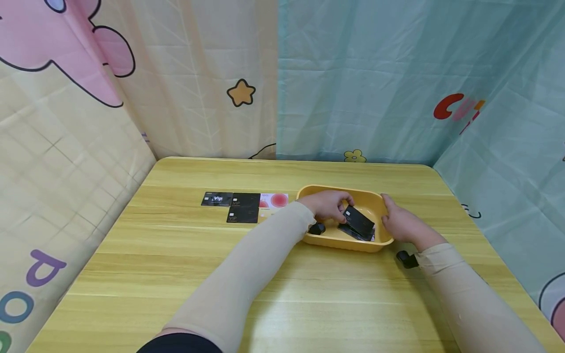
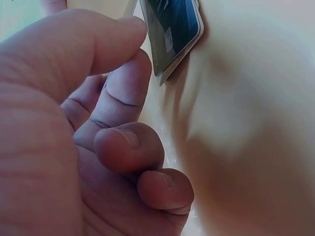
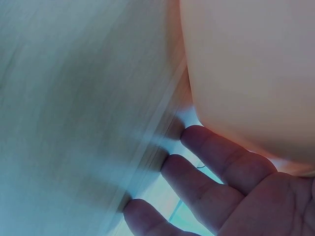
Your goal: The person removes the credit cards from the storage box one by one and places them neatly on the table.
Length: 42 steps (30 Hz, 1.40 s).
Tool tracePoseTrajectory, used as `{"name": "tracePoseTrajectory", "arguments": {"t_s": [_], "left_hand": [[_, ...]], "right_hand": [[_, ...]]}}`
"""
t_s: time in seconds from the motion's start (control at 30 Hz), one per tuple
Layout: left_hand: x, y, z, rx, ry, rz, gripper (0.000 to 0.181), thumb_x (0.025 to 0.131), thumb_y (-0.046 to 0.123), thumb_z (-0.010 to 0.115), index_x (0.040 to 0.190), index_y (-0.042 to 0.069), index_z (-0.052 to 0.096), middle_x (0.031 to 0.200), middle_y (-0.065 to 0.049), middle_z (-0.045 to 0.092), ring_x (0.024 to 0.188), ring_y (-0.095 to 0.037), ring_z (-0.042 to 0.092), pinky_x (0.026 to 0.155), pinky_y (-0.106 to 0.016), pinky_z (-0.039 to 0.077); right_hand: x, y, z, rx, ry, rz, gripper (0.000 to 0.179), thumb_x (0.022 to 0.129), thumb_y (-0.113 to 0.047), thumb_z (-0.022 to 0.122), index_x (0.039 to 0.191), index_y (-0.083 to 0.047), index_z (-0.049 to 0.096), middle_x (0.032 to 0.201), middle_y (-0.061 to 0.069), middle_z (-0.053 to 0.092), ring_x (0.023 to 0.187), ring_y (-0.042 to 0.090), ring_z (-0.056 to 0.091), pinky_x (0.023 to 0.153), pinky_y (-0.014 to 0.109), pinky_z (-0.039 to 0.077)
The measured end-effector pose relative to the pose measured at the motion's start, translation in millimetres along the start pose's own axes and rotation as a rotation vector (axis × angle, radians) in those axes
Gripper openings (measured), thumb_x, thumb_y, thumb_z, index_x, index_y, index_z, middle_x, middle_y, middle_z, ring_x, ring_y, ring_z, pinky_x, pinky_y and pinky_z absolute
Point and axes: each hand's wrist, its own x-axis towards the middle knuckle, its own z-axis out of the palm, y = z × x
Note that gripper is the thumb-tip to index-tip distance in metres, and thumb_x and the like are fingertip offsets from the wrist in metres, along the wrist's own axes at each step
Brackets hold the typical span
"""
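Note:
In the head view, my left hand (image 1: 327,203) reaches into a yellow plastic basket (image 1: 326,241). Its thumb and index finger pinch the corner of a black card (image 1: 359,221), which slants above other cards (image 1: 351,232) on the basket floor. The left wrist view shows thumb and index fingertips at the edge of the dark card (image 2: 177,29), with the other fingers curled. My right hand (image 1: 408,225) holds the basket's right end, thumb at the rim. In the right wrist view, several fingers (image 3: 202,189) spread outside the basket wall (image 3: 246,73), their tips at the tabletop.
Left of the basket on the wooden table (image 1: 154,274) lie a black Vip card (image 1: 217,198), two more black cards (image 1: 245,199) and a pink-and-white card (image 1: 274,200). My left sleeve partly covers an orange-toned card (image 1: 265,214). Printed curtains (image 1: 353,83) hang behind the table.

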Motion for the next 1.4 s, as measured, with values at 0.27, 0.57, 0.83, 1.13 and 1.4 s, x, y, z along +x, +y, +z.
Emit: {"name": "tracePoseTrajectory", "arguments": {"t_s": [0.27, 0.57, 0.83, 1.13, 1.4], "left_hand": [[-0.3, -0.4, -0.2, -0.002, -0.001, -0.006, 0.050, 0.092, 0.009, 0.078, 0.136, 0.017, 0.055, 0.093, -0.001, 0.060, 0.056, -0.011, 0.045, 0.053, -0.024, 0.040], [-0.1, 0.0, -1.4, -0.001, -0.002, 0.004, 0.050, 0.091, 0.008, 0.077, 0.136, 0.016, 0.055, 0.091, 0.000, 0.060, 0.056, -0.011, 0.045, 0.054, -0.024, 0.040], [-0.2, -1.6, -0.6, -0.025, -0.008, 0.012, 0.051, 0.091, 0.008, 0.078, 0.135, 0.016, 0.055, 0.090, 0.000, 0.063, 0.055, -0.012, 0.045, 0.054, -0.025, 0.041], [0.9, -2.0, 0.5, -0.013, -0.003, 0.023, 0.050, 0.091, 0.008, 0.078, 0.135, 0.016, 0.055, 0.090, 0.000, 0.062, 0.057, -0.011, 0.047, 0.056, -0.024, 0.042], [-0.3, -0.8, 0.7, -0.019, -0.008, 0.017, 0.050, 0.092, 0.009, 0.078, 0.136, 0.017, 0.054, 0.090, 0.000, 0.062, 0.056, -0.012, 0.046, 0.055, -0.025, 0.042]], "right_hand": [[0.6, -0.8, -0.3, -0.002, 0.005, -0.005, 0.067, 0.109, -0.009, 0.036, 0.161, 0.012, -0.001, 0.118, 0.043, 0.062, 0.069, 0.025, 0.061, 0.060, 0.036, 0.047], [2.0, -0.5, 0.3, 0.006, 0.004, -0.005, 0.067, 0.109, -0.009, 0.036, 0.161, 0.012, -0.001, 0.105, 0.036, 0.067, 0.063, 0.023, 0.059, 0.059, 0.036, 0.046], [3.7, 0.5, 0.1, 0.018, -0.012, 0.013, 0.068, 0.109, -0.009, 0.034, 0.162, 0.010, -0.003, 0.113, 0.041, 0.064, 0.063, 0.022, 0.060, 0.058, 0.035, 0.048], [3.9, 1.5, 0.9, 0.021, -0.012, 0.018, 0.068, 0.110, -0.010, 0.034, 0.163, 0.009, -0.003, 0.099, 0.030, 0.067, 0.059, 0.022, 0.055, 0.057, 0.035, 0.046], [3.5, 2.8, 1.7, 0.022, -0.010, 0.006, 0.068, 0.109, -0.010, 0.034, 0.162, 0.010, -0.003, 0.102, 0.033, 0.067, 0.060, 0.022, 0.056, 0.058, 0.035, 0.046]]}}
